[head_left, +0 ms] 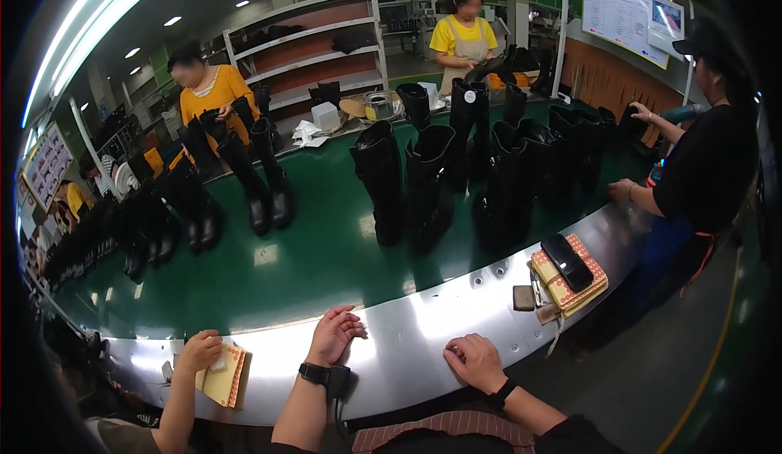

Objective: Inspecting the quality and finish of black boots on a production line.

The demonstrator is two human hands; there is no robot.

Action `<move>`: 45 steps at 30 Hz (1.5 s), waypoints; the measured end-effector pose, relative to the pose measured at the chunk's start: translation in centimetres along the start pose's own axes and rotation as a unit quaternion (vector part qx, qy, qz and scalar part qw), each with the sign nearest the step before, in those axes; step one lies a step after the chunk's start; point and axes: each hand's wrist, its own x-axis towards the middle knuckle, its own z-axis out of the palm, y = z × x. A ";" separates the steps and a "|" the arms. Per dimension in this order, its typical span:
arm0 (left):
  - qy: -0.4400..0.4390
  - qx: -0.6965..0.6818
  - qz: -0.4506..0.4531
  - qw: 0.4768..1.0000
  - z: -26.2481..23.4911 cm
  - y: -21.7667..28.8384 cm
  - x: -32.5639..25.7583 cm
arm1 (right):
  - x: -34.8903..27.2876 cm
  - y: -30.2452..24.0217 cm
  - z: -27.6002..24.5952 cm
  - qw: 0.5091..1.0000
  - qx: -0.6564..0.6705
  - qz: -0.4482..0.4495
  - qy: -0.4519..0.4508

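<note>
My left hand (332, 338) rests on the bare metal edge (407, 323) of the bench, palm turned inward, with its half-bent fingers apart and nothing in them. A dark watch is strapped on that wrist. To its right, my right hand (476, 363) lies back upward on the same metal, fingers curled under and holding nothing that I can see; a black band circles its wrist. Past both hands, on the green bench top (309, 266), stand tall black boots, among them a left boot (380, 183) and a neighbouring boot (429, 185). Neither hand touches them.
A black phone (568, 262) tops a patterned yellow booklet (588, 279) at right. At left, a co-worker's hand (200, 350) is by another yellow booklet (221, 376). A person in black (709, 136) works at right; two people stand across the bench. More boots (195, 205) line the left.
</note>
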 end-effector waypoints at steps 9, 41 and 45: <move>-0.056 0.391 0.104 0.913 10.9 7.3 0.6 | 0.0 0.5 0.1 1.000 0.015 -0.019 -0.001; 0.106 0.740 0.465 0.474 23.4 12.5 11.7 | -0.3 1.4 -0.1 0.998 0.047 -0.035 0.004; 0.149 0.705 0.467 0.512 24.8 12.8 4.9 | -0.3 1.0 -0.7 0.997 0.072 -0.019 -0.027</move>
